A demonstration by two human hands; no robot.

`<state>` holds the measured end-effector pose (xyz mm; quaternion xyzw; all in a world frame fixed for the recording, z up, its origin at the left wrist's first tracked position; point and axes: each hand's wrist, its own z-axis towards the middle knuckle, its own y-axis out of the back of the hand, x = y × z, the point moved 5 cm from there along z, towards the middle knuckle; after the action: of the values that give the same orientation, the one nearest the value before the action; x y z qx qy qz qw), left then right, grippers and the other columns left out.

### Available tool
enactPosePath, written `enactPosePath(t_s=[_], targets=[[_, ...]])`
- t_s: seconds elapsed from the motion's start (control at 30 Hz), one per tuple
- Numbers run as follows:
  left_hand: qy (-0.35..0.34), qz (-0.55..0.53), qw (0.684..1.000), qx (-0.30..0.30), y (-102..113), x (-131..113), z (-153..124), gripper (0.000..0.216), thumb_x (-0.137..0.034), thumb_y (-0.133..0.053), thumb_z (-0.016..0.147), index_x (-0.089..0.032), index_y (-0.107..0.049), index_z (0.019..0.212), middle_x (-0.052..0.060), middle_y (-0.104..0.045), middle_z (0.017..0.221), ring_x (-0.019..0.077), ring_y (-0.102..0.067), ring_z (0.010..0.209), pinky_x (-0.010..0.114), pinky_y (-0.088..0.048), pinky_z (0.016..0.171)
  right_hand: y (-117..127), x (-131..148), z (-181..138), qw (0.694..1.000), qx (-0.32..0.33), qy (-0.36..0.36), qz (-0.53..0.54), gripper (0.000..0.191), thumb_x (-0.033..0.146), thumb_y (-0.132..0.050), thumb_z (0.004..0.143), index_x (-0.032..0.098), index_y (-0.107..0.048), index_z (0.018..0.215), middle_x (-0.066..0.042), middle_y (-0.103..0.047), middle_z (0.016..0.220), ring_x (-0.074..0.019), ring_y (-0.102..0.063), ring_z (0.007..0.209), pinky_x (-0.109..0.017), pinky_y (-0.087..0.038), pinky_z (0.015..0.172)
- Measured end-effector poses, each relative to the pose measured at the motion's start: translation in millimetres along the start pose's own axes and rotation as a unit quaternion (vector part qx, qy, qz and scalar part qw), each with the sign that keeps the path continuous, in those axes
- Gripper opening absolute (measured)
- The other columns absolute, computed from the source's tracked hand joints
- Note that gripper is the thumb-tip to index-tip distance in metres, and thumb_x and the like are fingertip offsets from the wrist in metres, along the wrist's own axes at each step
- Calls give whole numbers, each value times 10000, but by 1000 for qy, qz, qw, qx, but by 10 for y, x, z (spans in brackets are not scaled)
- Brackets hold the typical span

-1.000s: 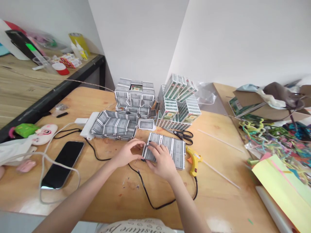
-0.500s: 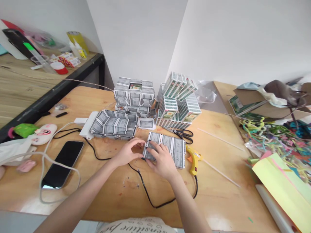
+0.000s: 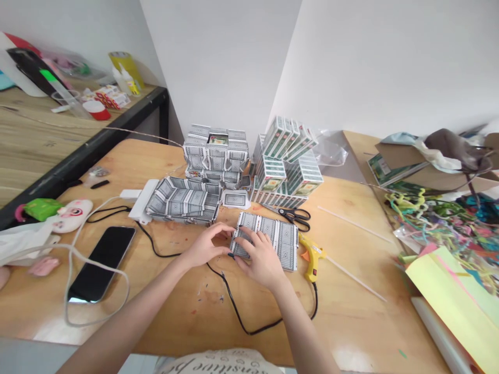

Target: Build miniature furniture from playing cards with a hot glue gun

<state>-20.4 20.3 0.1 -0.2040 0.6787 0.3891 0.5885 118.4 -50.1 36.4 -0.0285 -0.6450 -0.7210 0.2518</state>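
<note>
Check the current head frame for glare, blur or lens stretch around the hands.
Head view: pale glare on the table near its front edge, lower left and lower right; left hand, right hand and card-patterned panel look fairly sharp; wide-angle stretch grows toward the frame edges.

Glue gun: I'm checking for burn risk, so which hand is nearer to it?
Right. The right hand is on the patterned card panel, left of the glue gun; the left hand is farther away, at the panel's left edge.
</note>
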Motion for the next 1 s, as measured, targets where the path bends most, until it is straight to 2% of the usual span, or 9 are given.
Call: enactPosePath(t_s=[0.17, 0.43, 0.67, 0.9, 1.0], targets=[[5, -30, 999, -25, -21, 71, -20, 453, -176, -698, 671, -217, -543, 1095, 53, -558, 1060, 211, -548, 1014, 400, -450, 925, 5, -5, 1, 1000, 5, -1, -3, 345, 335, -538, 831, 258, -540, 1167, -87, -451, 1328, -273, -466, 1026, -439, -391, 834], [18, -52, 998, -44, -32, 105, -43, 460, -161, -686, 670, -203, -528, 1100, 44, -570, 1031, 200, -538, 1017, 407, -416, 958, 26, 15, 14, 999, 31, 13, -20, 278, 319, -496, 867, 275, -547, 1137, -78, -451, 1326, -270, -470, 1027, -423, -384, 804], [-5, -51, 998, -38, -36, 100, -21, 476, -193, -705, 673, -203, -529, 1116, 57, -564, 1039, 215, -538, 1023, 402, -412, 954, 15, -8, 19, 1000, 19, -5, 1, 305, 333, -510, 847, 219, -522, 1130, -71, -468, 1322, -263, -464, 1041, -419, -376, 848], [-4, -33, 999, -40, -24, 68, -8, 455, -222, -690, 684, -202, -510, 1101, 68, -562, 1054, 226, -535, 1027, 408, -410, 947, 30, -9, 19, 1000, 15, -1, 0, 297, 334, -506, 851, 232, -528, 1129, -65, -471, 1318, -256, -467, 1015, -405, -370, 835], [0, -20, 1000, -20, 4, -2, 11, 463, -224, -702, 660, -198, -498, 1075, 55, -566, 1014, 215, -550, 983, 384, -436, 907, 33, -6, 16, 1000, 17, 1, -2, 296, 337, -508, 851, 243, -534, 1131, -59, -465, 1323, -255, -466, 1015, -404, -365, 837]])
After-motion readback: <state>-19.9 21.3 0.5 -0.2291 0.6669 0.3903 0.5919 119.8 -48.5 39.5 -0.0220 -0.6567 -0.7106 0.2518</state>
